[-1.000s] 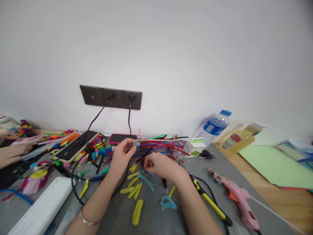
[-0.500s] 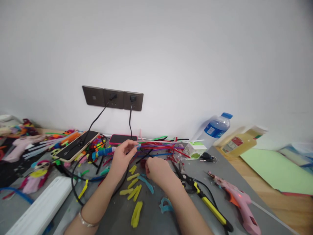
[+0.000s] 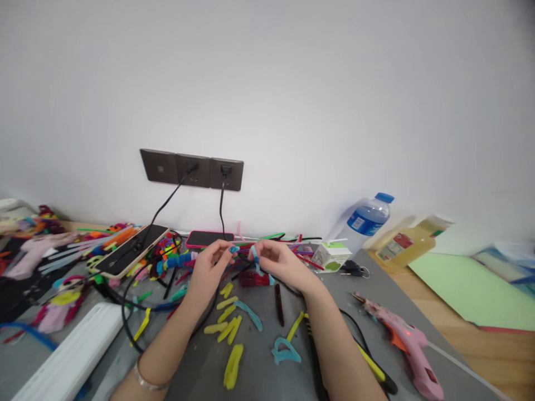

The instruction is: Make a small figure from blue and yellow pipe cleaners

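My left hand [image 3: 209, 267] is pinched closed, thumb against fingers, around a small blue piece [image 3: 234, 249] whose kind is too small to make out. Facing it, my right hand [image 3: 280, 263] grips a light blue pipe cleaner [image 3: 256, 260] that hangs down from the fingertips. A red object [image 3: 254, 279] lies on the grey table just below the right hand. Short yellow pipe cleaner pieces [image 3: 233, 365], a light blue strip [image 3: 249, 315], a bent light blue loop [image 3: 286, 352] and a dark red strip [image 3: 278, 304] are spread nearer to me.
On the right are a pink glue gun [image 3: 412, 345], yellow-and-black pliers [image 3: 376, 370] partly behind my forearm, a carton [image 3: 332, 257] and a water bottle [image 3: 370, 217]. Phones [image 3: 131, 250], black cables [image 3: 125, 303], a white bar [image 3: 75, 356] and craft figures [image 3: 62, 303] crowd the left.
My right hand has risen from the table with a light blue pipe cleaner and come close to my left hand. The red object and dark red strip are now uncovered. The left hand has barely moved.
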A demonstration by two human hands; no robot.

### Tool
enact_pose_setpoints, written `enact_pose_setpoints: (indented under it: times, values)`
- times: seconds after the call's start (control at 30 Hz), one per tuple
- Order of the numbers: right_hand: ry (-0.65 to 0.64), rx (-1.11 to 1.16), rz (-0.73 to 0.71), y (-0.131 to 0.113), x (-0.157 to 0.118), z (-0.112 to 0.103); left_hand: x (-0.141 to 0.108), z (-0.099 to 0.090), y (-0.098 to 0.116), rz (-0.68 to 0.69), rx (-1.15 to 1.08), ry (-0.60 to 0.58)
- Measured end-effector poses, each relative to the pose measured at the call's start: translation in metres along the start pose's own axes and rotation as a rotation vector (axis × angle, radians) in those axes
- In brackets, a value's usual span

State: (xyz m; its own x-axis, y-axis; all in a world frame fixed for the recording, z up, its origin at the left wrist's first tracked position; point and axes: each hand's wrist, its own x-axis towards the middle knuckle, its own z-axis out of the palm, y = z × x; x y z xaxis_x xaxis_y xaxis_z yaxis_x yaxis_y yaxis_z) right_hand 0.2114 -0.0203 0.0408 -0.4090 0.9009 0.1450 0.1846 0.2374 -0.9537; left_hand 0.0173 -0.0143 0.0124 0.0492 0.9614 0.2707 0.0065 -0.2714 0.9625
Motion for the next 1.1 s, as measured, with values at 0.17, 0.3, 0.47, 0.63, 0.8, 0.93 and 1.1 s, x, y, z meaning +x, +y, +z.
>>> enact_pose_setpoints:
  times: [0.17,0.3,0.47,0.63,0.8,0.93,1.1]
  values:
    - [0.113,0.265,-0.03,0.007,0.007,0.004,0.0,0.0,-0.001,0.011,0.055,-0.029]
    - [0.163,0.332,-0.032,0.012,0.008,0.007,0.001,0.003,0.0,-0.047,0.003,-0.067]
    - [0.209,0.464,-0.006,0.016,0.009,0.009,0.001,0.003,-0.005,-0.092,-0.074,-0.087]
    - [0.256,0.519,-0.036,0.018,0.011,0.012,0.002,0.001,-0.009,-0.114,-0.1,-0.091]
    - [0.224,0.448,-0.061,0.021,0.013,0.012,0.001,0.003,-0.004,-0.102,-0.119,-0.11]
    - [0.168,0.325,-0.047,0.022,0.014,0.013,0.001,0.004,-0.001,-0.054,-0.121,-0.125]
    - [0.15,0.326,-0.092,0.024,0.016,0.014,0.001,0.002,-0.005,-0.018,-0.076,-0.105]
